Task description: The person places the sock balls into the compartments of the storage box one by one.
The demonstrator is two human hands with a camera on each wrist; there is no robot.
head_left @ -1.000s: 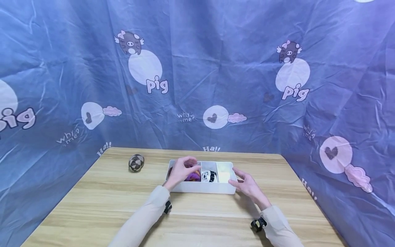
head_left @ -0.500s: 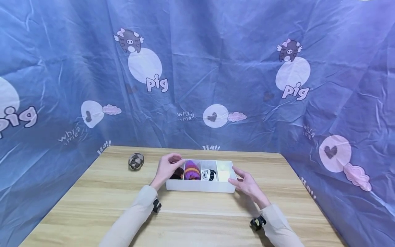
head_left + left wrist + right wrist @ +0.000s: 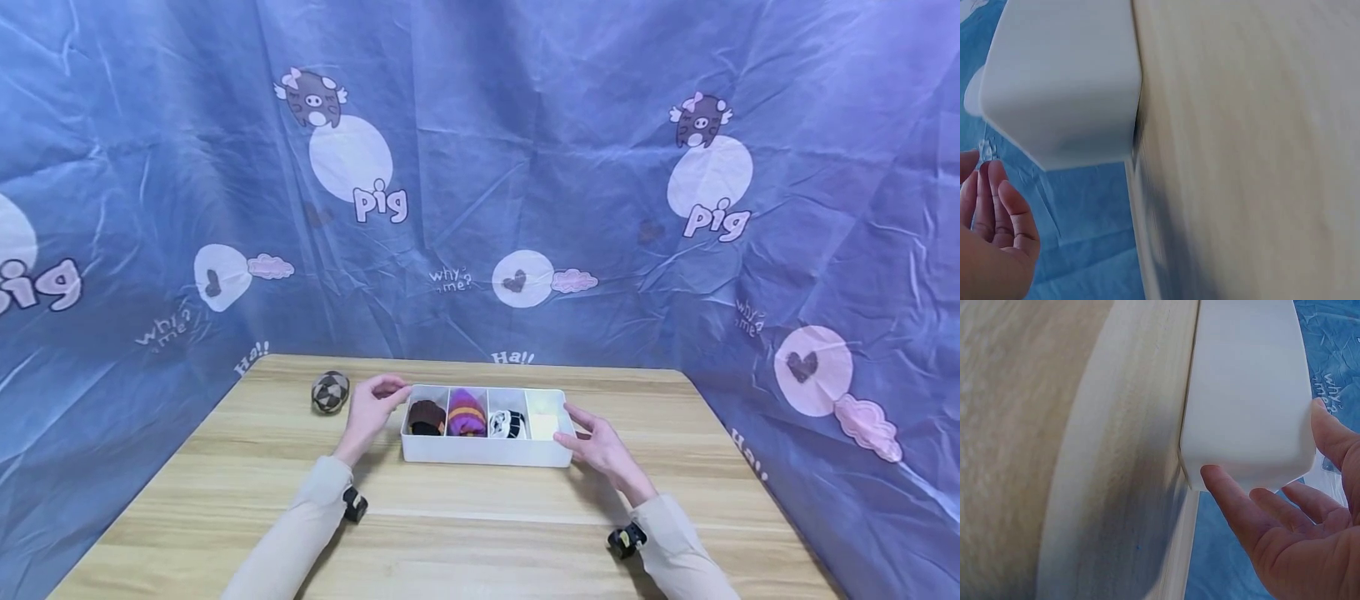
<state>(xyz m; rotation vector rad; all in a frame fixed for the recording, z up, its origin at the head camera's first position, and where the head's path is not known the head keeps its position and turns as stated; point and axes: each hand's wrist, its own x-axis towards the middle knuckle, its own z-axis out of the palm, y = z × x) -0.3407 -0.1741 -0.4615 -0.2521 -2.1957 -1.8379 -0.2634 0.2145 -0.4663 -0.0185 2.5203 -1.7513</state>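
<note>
A white divided storage box (image 3: 487,452) stands on the table. From left to right its compartments hold a dark brown rolled sock (image 3: 427,417), a purple sock (image 3: 467,414) with orange bands and a black-and-white sock (image 3: 507,425). A pale patch fills the far-right compartment. My right hand (image 3: 606,454) holds the box's right end, thumb at the rim and fingers against the wall in the right wrist view. My left hand (image 3: 371,412) hovers off the left end, loosely curled around nothing, fingertips close to the corner. A grey-and-brown checked rolled sock (image 3: 330,392) lies left of it.
The wooden table (image 3: 480,533) reaches back to a blue printed curtain (image 3: 465,167), which also hangs along both sides. Each wrist wears a small black camera, such as the left wrist camera (image 3: 355,505).
My left hand has moved left, from over the box to beyond its left end, uncovering the purple and brown socks. My right hand and the box have stayed nearly where they were.
</note>
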